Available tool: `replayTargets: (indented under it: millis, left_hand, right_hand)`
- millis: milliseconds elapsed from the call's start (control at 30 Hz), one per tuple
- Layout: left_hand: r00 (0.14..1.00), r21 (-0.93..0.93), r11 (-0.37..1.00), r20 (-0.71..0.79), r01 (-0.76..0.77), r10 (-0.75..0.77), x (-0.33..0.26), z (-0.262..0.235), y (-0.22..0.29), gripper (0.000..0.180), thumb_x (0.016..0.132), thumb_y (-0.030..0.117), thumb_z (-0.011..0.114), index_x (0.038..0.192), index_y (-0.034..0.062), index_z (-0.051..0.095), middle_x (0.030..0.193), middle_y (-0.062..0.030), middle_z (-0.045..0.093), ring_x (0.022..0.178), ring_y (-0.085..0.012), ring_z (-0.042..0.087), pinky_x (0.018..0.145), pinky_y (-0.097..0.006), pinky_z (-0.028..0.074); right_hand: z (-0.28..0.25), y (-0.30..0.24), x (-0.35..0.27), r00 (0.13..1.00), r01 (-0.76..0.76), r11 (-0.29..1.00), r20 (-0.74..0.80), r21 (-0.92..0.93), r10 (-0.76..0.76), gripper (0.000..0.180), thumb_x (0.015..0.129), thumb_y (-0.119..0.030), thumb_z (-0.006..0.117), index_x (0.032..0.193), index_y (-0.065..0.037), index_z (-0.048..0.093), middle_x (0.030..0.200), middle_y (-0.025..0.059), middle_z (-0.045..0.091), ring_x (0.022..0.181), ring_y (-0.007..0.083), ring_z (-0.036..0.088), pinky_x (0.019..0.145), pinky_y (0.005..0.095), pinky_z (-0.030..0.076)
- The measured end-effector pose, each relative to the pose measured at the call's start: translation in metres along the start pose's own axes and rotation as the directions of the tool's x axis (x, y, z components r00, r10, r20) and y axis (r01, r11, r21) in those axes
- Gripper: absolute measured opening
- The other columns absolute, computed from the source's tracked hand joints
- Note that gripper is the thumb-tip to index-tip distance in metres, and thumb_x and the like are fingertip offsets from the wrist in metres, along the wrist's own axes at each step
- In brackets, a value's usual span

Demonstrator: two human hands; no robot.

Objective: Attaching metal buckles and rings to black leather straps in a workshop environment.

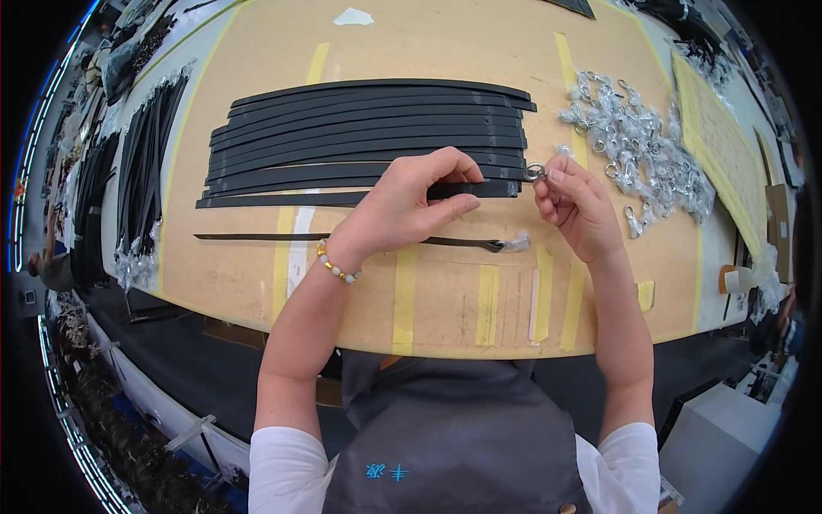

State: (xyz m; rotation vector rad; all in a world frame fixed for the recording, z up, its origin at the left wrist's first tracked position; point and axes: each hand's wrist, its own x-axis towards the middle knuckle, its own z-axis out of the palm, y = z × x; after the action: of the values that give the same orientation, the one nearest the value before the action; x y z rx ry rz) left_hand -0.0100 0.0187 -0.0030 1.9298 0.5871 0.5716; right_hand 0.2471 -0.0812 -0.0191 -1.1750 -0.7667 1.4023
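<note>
Several flat black straps lie side by side in a row across the middle of the table. My left hand is closed at the near edge of this row, its thumb and fingers around the nearest strap close to its right end. Between the thumb and fingertips of my right hand is a metal swivel clasp, its ring facing the strap end with a small gap. A separate strap lies nearer me, its looped right end bearing a plastic-wrapped clasp.
A pile of plastic-wrapped metal clasps spreads at the right, beside a yellow-edged board. Bundles of black straps hang over the left side. Yellow tape strips mark the tabletop. A tape roll stands at the right edge.
</note>
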Motion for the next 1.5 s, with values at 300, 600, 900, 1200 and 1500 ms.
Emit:
replayTargets:
  millis: [300, 600, 900, 1200, 1500]
  left_hand:
    - [0.999, -0.198, 0.980, -0.031, 0.010, -0.016, -0.003, 0.005, 0.002, 0.023, 0.088, 0.009, 0.078, 0.105, -0.0009, 0.066, 0.097, -0.0014, 0.067, 0.090, -0.0078, 0.063, 0.081, -0.024, 0.052]
    - [0.999, -0.312, 0.950, 0.035, 0.011, 0.000, -0.005, 0.014, 0.004, 0.022, 0.088, 0.007, 0.077, 0.106, 0.0003, 0.066, 0.092, 0.0006, 0.065, 0.083, -0.0040, 0.059, 0.072, -0.021, 0.049]
    - [0.980, -0.365, 0.923, -0.190, -0.124, 0.057, -0.003, 0.014, -0.003, 0.021, 0.088, 0.008, 0.075, 0.103, 0.0007, 0.063, 0.093, 0.0007, 0.064, 0.086, -0.0054, 0.060, 0.076, -0.022, 0.051]
    - [0.976, -0.295, 0.947, -0.208, -0.125, 0.064, -0.004, 0.016, 0.000, 0.019, 0.088, 0.006, 0.074, 0.102, 0.0010, 0.063, 0.094, 0.0004, 0.065, 0.087, -0.0057, 0.060, 0.079, -0.022, 0.051]
    - [0.985, -0.354, 0.932, -0.172, -0.081, 0.020, -0.010, 0.017, 0.008, 0.017, 0.087, 0.002, 0.073, 0.101, -0.0001, 0.064, 0.092, 0.0014, 0.065, 0.085, -0.0039, 0.060, 0.075, -0.021, 0.051]
  right_hand:
    - [0.019, 0.007, -0.007, 0.946, -0.146, 0.924, 0.323, 0.353, 0.026, 0.011, 0.103, -0.018, 0.054, 0.102, -0.008, 0.052, 0.080, 0.0013, 0.058, 0.067, 0.0073, 0.053, 0.057, 0.0222, 0.040]
    - [0.023, 0.015, -0.010, 0.892, -0.262, 0.885, 0.446, 0.385, 0.070, 0.011, 0.104, -0.018, 0.053, 0.108, -0.008, 0.051, 0.083, 0.0020, 0.059, 0.069, 0.0084, 0.053, 0.059, 0.0227, 0.043]
    - [0.019, 0.006, -0.004, 1.000, 0.022, 0.764, 0.027, -0.644, -0.006, 0.028, 0.090, -0.028, 0.079, 0.090, -0.005, 0.062, 0.080, -0.0058, 0.062, 0.079, 0.0024, 0.056, 0.068, 0.0222, 0.047]
    - [0.017, -0.013, -0.029, 0.971, -0.166, 0.236, -0.200, -0.958, -0.130, 0.041, 0.070, -0.033, 0.089, 0.083, -0.007, 0.061, 0.084, 0.0042, 0.061, 0.089, 0.0218, 0.057, 0.079, 0.0359, 0.048]
    - [-0.029, -0.045, -0.154, 0.937, -0.348, -0.159, -0.346, -0.924, -0.038, 0.043, 0.066, -0.033, 0.089, 0.084, -0.008, 0.059, 0.091, 0.0089, 0.063, 0.097, 0.0295, 0.058, 0.082, 0.0405, 0.048]
